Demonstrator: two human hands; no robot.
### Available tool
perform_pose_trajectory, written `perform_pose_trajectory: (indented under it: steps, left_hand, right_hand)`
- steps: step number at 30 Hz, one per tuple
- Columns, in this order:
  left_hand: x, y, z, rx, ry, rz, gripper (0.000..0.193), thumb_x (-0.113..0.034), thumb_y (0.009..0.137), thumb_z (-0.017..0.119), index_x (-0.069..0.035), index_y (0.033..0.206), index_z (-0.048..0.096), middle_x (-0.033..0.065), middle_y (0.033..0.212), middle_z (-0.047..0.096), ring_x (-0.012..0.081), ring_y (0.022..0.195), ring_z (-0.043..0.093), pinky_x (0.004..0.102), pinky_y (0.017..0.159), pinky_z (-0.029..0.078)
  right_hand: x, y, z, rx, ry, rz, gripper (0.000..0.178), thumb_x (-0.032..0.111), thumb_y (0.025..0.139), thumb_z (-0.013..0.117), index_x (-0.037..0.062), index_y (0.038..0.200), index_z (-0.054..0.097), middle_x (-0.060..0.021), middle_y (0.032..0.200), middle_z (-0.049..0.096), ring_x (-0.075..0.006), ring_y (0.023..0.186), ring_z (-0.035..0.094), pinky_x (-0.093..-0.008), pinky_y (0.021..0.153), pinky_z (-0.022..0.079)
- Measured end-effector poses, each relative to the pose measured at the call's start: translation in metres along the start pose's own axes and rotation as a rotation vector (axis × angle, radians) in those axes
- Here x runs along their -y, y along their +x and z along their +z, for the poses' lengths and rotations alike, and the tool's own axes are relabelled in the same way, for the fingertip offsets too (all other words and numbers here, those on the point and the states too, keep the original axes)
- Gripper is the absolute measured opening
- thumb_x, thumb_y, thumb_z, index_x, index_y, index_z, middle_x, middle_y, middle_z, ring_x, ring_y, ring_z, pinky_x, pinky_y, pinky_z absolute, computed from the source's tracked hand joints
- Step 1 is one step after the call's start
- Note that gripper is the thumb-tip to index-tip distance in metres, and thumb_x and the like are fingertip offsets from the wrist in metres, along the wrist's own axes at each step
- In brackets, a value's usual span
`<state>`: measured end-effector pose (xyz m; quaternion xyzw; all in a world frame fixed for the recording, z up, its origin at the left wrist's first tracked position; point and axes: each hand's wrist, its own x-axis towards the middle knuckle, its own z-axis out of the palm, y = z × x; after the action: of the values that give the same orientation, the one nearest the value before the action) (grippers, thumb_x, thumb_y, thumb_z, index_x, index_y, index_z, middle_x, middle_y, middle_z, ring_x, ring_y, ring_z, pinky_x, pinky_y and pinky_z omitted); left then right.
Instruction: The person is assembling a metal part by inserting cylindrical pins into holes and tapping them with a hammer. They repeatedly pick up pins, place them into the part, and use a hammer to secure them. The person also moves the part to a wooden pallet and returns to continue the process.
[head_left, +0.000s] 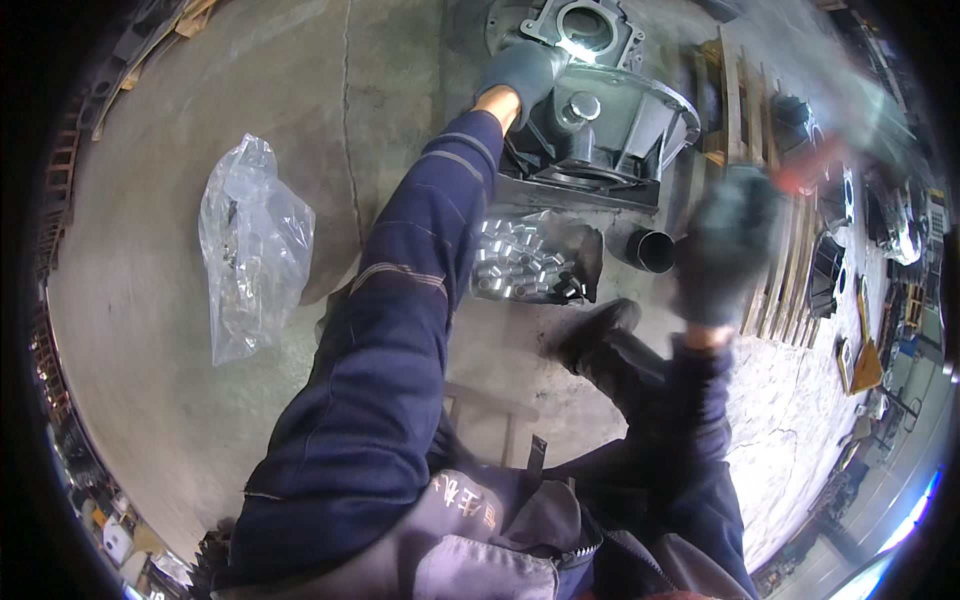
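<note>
My left hand [525, 75], in a dark grey glove, is closed against the ring-shaped flange [632, 45] of a large grey metal housing [640, 120]. Its fingertips are hidden, so what they grip cannot be made out. A short round stub [580, 108] stands up from the housing's near side. My right hand [728, 240], also gloved, is raised to the right and smeared by motion. It appears closed on a tool with a red part [805, 168]; the tool's far end is too blurred to name. Short silver metal sleeves [525, 262] lie in an open bag below the housing.
A clear plastic bag [250, 250] lies on the concrete floor at left. A short black cylinder [650, 250] stands near the sleeves. At right, wooden pallets [790, 275] hold dark metal parts [826, 272]. My shoe [595, 335] is close below the sleeves.
</note>
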<state>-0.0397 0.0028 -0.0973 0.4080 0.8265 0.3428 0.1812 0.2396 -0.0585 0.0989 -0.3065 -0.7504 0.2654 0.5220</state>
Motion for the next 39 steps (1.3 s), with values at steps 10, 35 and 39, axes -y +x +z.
perform_pose_trajectory:
  steps: [10,35,39]
  left_hand:
    - [-0.011,-0.002,-0.009,0.016,-0.036,0.053,0.049,-0.043,0.098,0.048,-0.004,0.112,0.074,0.0251,0.115,0.070,0.0447,0.108,0.067,0.0514,0.091,0.052]
    - [-0.006,-0.001,-0.004,-0.082,0.129,-0.061,0.051,-0.046,0.100,0.046,-0.005,0.111,0.074,0.0227,0.112,0.072,0.0423,0.106,0.069,0.0500,0.087,0.053]
    - [-0.005,0.000,0.001,-0.048,-0.022,0.053,0.053,-0.048,0.100,0.045,-0.006,0.109,0.075,0.0231,0.113,0.070,0.0448,0.109,0.066,0.0524,0.090,0.052]
  right_hand:
    - [0.007,0.056,-0.029,0.314,-0.225,0.047,0.021,0.013,0.101,0.065,0.0019,0.119,0.067,-0.0031,0.084,0.071,-0.0081,0.069,0.064,-0.0250,0.058,0.049]
    - [-0.058,-0.007,-0.024,0.731,-0.592,0.107,0.037,0.030,0.093,0.071,0.0079,0.122,0.065,-0.0281,0.099,0.069,-0.0387,0.089,0.070,-0.0449,0.072,0.056]
    - [-0.014,0.087,-0.050,0.490,-0.219,-0.141,0.019,0.013,0.098,0.067,0.0035,0.114,0.071,-0.0054,0.100,0.074,-0.0115,0.082,0.069,-0.0265,0.066,0.056]
